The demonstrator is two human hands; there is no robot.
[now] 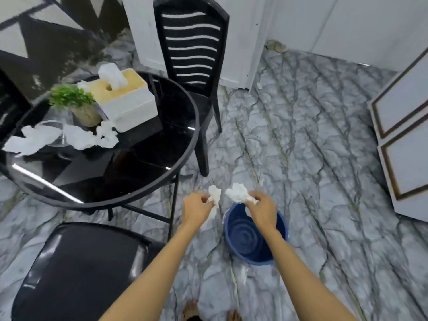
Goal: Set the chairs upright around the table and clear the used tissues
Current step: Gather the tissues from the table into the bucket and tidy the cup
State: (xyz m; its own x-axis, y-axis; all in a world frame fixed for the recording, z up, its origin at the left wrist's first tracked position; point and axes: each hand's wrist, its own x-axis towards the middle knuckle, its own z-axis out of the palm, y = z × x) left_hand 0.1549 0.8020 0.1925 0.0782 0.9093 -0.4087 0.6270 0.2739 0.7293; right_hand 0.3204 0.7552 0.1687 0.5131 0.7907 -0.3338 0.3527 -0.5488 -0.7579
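Left hand (196,208) grip pinching crumpled tissue (215,193), right hand (262,210) grip pinching second tissue (237,193) over blue bucket (245,239)

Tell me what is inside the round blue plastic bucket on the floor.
The round blue plastic bucket shows only a bare ringed bottom. The right hand, gripping a crumpled white tissue, and its forearm cover the far and right parts.

The bottom and left edges cut the near chair (81,269), leaving only its seat. The table (139,158) hides part of the far chair (192,47). The right hand (262,208) covers part of the rim of the blue bucket (254,246), and its fingers hide the end of the right tissue (237,192). The left hand (196,206) likewise hides part of the left tissue (215,193). A clear vessel (52,133) on the tabletop is too blurred to identify.
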